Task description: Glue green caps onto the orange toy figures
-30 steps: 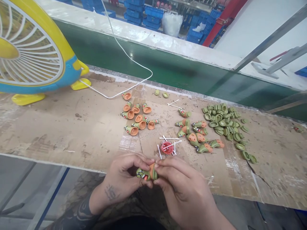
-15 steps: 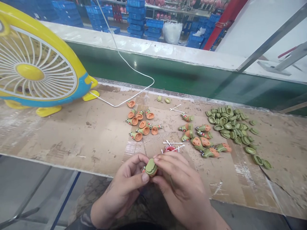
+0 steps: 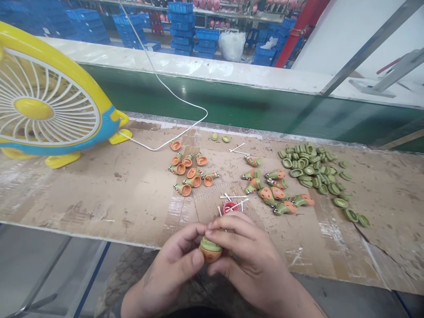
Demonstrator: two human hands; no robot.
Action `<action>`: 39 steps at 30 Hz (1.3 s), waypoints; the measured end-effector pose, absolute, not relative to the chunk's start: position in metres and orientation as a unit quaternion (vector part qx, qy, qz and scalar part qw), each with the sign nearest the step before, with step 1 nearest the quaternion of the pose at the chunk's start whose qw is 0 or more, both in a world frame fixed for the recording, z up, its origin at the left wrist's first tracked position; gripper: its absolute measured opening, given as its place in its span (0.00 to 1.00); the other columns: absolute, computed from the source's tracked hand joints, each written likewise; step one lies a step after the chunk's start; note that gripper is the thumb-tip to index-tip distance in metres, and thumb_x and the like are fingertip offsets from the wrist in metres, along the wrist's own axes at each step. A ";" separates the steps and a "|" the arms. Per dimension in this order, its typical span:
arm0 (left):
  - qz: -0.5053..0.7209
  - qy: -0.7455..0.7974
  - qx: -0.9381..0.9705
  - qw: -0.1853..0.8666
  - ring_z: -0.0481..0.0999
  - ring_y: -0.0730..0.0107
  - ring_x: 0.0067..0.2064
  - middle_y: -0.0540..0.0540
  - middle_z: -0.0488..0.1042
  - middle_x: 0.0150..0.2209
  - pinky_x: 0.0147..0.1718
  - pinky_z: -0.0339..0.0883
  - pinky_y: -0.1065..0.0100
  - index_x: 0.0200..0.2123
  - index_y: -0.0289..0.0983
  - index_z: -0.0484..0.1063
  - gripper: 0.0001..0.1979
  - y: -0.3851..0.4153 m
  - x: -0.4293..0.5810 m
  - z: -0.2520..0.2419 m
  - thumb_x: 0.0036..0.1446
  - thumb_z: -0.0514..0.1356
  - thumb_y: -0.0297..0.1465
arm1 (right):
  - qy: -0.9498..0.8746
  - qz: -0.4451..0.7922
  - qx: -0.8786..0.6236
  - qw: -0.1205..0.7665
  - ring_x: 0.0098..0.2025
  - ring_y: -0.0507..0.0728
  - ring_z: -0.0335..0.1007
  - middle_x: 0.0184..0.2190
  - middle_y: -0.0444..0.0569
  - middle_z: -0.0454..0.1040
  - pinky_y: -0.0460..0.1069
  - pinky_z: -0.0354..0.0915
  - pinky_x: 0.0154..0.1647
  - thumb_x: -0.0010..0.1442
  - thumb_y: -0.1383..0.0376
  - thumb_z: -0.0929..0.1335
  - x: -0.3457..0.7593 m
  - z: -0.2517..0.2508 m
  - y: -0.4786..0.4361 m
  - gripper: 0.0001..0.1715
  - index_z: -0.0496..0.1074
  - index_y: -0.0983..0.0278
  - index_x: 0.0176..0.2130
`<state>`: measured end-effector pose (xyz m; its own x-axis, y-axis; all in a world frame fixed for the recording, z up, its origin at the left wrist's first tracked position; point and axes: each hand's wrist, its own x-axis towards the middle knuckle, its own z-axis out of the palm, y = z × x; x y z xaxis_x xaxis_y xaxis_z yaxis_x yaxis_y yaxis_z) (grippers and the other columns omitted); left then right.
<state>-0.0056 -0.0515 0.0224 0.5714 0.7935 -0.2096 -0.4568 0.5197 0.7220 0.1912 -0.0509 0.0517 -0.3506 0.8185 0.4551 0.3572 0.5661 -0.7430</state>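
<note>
Between my two hands, close to the table's front edge, is a small orange-and-green toy figure (image 3: 210,252) with a green cap-like piece on its upper end. My left hand (image 3: 175,260) pinches it from the left with thumb and fingers. From the right, my right hand (image 3: 247,251) grips it too, fingertips on the green piece and thumb low by the orange rim. Part of the figure is hidden by my fingers. Just beyond my hands stands a small red dish (image 3: 229,206) with white cotton swabs (image 3: 236,197) across it.
Open orange-and-green figures (image 3: 195,181) lie left of centre, capped ones (image 3: 278,194) right of centre. A heap of green oval pieces (image 3: 309,163) lies farther right. A yellow-and-blue fan (image 3: 111,115) stands at left, its white cord (image 3: 207,112) crossing the cardboard-covered table (image 3: 132,194).
The figure has tilted between my fingers, so its orange side now faces me below the green piece. My right fingertips have moved over the green top. The whole view has shifted slightly.
</note>
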 end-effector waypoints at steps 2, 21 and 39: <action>0.368 0.274 0.329 0.825 0.77 0.70 0.45 0.48 0.80 0.43 0.44 0.70 0.74 0.50 0.43 0.81 0.16 -0.056 -0.005 0.022 0.59 0.72 0.38 | -0.764 0.285 -0.372 0.444 0.47 0.56 0.77 0.46 0.50 0.80 0.52 0.76 0.50 0.65 0.66 0.74 0.189 0.053 -0.053 0.16 0.74 0.59 0.53; 0.374 0.265 0.334 0.824 0.74 0.70 0.46 0.48 0.77 0.44 0.46 0.67 0.72 0.52 0.43 0.78 0.16 -0.066 0.006 0.017 0.67 0.63 0.44 | -0.773 0.246 -0.375 0.450 0.36 0.57 0.72 0.34 0.53 0.78 0.53 0.72 0.37 0.63 0.76 0.70 0.186 0.057 -0.061 0.08 0.75 0.68 0.44; 0.322 0.304 0.494 0.748 0.75 0.56 0.52 0.44 0.78 0.50 0.54 0.70 0.59 0.55 0.42 0.75 0.18 -0.061 -0.004 0.030 0.66 0.63 0.43 | -0.783 0.224 -0.364 0.451 0.38 0.55 0.72 0.36 0.52 0.79 0.53 0.75 0.40 0.60 0.82 0.70 0.185 0.056 -0.066 0.17 0.75 0.71 0.48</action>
<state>-0.0035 -0.0612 0.0298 0.6074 0.7824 -0.1375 -0.1807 0.3046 0.9352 0.1854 -0.0656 0.0565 -0.3277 0.7732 0.5430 0.3682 0.6338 -0.6802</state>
